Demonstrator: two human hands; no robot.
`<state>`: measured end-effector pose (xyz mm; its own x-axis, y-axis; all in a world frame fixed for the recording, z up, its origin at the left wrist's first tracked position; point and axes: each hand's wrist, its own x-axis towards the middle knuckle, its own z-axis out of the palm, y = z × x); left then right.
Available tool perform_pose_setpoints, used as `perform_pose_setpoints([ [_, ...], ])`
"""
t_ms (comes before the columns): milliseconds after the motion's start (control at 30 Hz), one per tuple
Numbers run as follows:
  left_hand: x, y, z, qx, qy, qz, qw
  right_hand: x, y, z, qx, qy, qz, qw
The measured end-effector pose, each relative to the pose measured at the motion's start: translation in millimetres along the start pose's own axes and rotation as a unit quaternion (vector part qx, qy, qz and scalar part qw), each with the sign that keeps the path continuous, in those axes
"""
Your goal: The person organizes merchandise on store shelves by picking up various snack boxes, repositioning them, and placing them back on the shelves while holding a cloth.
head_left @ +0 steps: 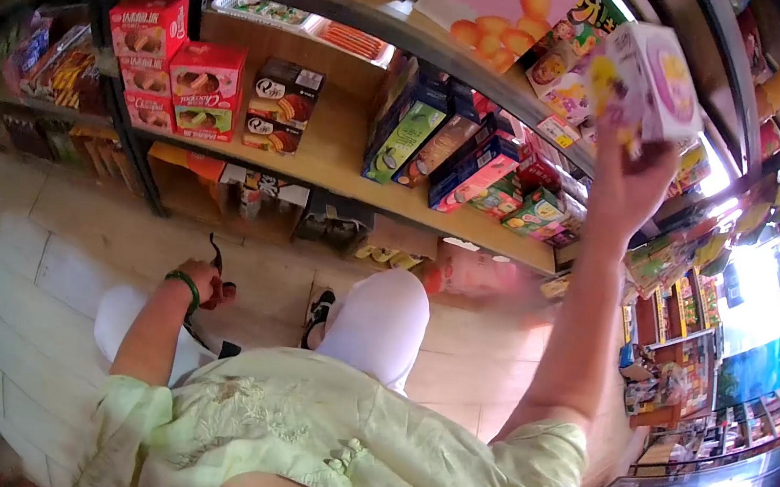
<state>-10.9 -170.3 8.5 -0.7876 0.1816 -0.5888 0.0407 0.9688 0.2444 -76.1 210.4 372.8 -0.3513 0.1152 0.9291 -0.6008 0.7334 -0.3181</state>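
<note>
Raised at the upper right, my right hand (633, 177) grips a white and purple box (656, 81) by its lower end, in front of the upper shelf. Similar purple-printed packs (569, 82) stand on that shelf just left of the box. My left hand (198, 282), with a green bangle at the wrist, is low over my left knee. Its fingers are curled around a dark, thin object (216, 250) that I cannot make out, perhaps a strap or handle.
The middle shelf (341, 163) carries red boxes (206, 86), dark brown boxes (282, 103) and several upright cartons (407, 133). Cartons and a pink package (473, 272) sit beneath it. A dark shelf post (122, 110) stands at the left. More stocked shelves (681, 311) are at the right.
</note>
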Motion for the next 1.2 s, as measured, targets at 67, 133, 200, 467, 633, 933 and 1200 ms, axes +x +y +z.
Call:
perform_pose_setpoints([
  [67, 13, -7, 18, -0.06, 0.033, -0.021, 0.997, -46, -37, 3, 0.204, -0.113, 0.146, 0.961],
  [133, 30, -17, 31, -0.073, 0.005, 0.015, 0.997, -90, -55, 13, 0.332, -0.162, 0.291, 0.882],
  [200, 24, -14, 32, -0.054, 0.061, 0.044, 0.996, -116, -61, 23, 0.361, -0.221, 0.385, 0.82],
  [467, 1, -14, 24, -0.061, 0.068, -0.019, 0.996, -168, -25, 74, 0.36, -0.379, 0.499, 0.692],
  [633, 6, -28, 35, -0.087, 0.053, 0.004, 0.995, -173, -18, 88, 0.337, -0.376, 0.535, 0.677],
  [933, 15, -28, 38, -0.026, 0.051, 0.034, 0.998, -185, -11, 102, 0.347, -0.357, 0.549, 0.671],
  [1200, 23, -21, 32, -0.28, 0.129, 0.124, 0.943, -268, -31, 124, 0.538, -0.259, 0.69, 0.408],
])
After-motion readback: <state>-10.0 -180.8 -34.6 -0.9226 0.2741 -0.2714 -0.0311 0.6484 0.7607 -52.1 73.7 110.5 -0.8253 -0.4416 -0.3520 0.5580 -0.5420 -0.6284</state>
